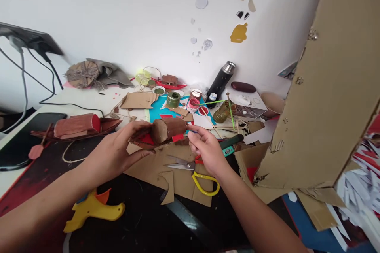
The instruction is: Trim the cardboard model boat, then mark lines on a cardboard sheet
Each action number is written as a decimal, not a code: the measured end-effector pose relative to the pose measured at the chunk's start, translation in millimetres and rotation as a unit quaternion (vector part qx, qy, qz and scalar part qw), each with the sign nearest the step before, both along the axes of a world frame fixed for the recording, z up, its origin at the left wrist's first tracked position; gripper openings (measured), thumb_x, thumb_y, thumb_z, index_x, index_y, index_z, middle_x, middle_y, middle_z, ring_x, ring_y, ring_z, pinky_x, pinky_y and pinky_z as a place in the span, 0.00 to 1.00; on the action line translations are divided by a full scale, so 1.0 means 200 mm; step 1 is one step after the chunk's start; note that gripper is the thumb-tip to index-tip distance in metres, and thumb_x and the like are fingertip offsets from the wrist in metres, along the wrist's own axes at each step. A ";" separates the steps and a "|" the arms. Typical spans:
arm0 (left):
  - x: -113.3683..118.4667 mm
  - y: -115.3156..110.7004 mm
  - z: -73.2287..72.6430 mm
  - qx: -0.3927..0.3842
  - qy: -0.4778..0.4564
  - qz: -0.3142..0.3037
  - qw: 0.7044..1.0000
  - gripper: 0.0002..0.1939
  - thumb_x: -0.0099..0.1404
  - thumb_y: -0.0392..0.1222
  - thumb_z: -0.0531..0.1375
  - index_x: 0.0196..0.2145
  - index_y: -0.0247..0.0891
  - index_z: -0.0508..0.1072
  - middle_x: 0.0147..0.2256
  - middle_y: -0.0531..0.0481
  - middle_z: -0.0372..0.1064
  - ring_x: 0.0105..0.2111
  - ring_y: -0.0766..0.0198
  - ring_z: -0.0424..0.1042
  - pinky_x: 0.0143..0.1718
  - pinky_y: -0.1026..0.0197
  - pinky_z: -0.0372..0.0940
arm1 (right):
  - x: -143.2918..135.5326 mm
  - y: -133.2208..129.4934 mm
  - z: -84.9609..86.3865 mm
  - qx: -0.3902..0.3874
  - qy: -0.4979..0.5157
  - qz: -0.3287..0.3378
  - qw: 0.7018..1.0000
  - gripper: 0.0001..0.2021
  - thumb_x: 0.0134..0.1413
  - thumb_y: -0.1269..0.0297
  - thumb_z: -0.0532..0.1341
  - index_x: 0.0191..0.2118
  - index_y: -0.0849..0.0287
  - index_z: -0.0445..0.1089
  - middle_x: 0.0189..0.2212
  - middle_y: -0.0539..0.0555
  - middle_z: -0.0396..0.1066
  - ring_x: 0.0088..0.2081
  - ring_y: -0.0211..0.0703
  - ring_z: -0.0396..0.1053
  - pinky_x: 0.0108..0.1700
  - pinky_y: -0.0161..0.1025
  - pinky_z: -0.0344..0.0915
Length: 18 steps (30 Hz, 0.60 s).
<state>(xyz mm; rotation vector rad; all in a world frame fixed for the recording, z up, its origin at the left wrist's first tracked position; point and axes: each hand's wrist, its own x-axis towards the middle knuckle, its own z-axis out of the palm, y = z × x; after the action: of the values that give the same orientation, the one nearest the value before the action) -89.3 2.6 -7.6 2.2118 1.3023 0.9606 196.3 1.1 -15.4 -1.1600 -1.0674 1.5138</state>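
Between my hands is a small cardboard model boat (172, 127), painted brown, with a rounded cabin cover and bits of red. My left hand (117, 146) grips its left end, thumb below and fingers above. At the right end, my right hand (205, 148) closes thumb and fingers around the boat's tip, partly hiding it. Beneath lie scissors (204, 184) with yellow and red handles, on a flat cardboard sheet (184, 187). A similar brown boat (75, 127) rests on the table to the left.
Paint jars (173, 99), a black thermos (221, 81) and thin sticks crowd the back of the table. A yellow tape dispenser (95, 210) and a metal ruler (190, 221) lie in front. A tall cardboard panel (326, 87) stands at right, beside paper scraps (360, 193).
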 end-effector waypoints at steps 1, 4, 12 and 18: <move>0.01 0.01 -0.01 -0.020 -0.008 0.003 1.000 0.29 0.69 0.60 0.67 0.61 0.46 0.72 0.56 0.45 0.79 0.53 0.45 0.81 0.51 0.46 0.79 | 0.00 0.01 -0.01 -0.002 -0.001 -0.001 1.000 0.28 0.55 0.44 0.74 0.52 0.60 0.75 0.20 0.41 0.59 0.23 0.34 0.52 0.27 0.36 0.44; 0.03 0.02 -0.02 -0.080 -0.042 0.004 0.996 0.28 0.68 0.61 0.67 0.60 0.47 0.73 0.57 0.46 0.79 0.56 0.46 0.80 0.55 0.47 0.78 | 0.01 0.02 -0.02 -0.011 0.003 -0.001 1.000 0.28 0.54 0.44 0.74 0.52 0.60 0.75 0.19 0.40 0.59 0.22 0.34 0.51 0.27 0.36 0.42; 0.01 0.03 0.00 -0.200 -0.177 0.047 0.963 0.35 0.57 0.60 0.76 0.58 0.45 0.75 0.55 0.45 0.79 0.55 0.46 0.79 0.60 0.46 0.75 | 0.00 -0.01 -0.02 -0.009 0.004 0.015 1.000 0.30 0.55 0.42 0.73 0.54 0.59 0.75 0.19 0.40 0.59 0.22 0.34 0.50 0.27 0.38 0.42; -0.03 0.07 0.01 -0.280 -0.359 0.082 0.887 0.23 0.59 0.58 0.75 0.42 0.41 0.78 0.46 0.47 0.83 0.42 0.52 0.83 0.45 0.53 0.82 | 0.03 -0.02 0.02 0.026 0.030 -0.054 0.998 0.25 0.56 0.44 0.73 0.50 0.57 0.79 0.22 0.42 0.58 0.23 0.34 0.50 0.27 0.38 0.43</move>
<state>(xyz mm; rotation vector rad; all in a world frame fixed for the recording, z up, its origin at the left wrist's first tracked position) -94.4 17.3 -5.2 1.1529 1.1949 1.1295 202.0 -2.0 -11.8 -1.1104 -0.9823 1.4195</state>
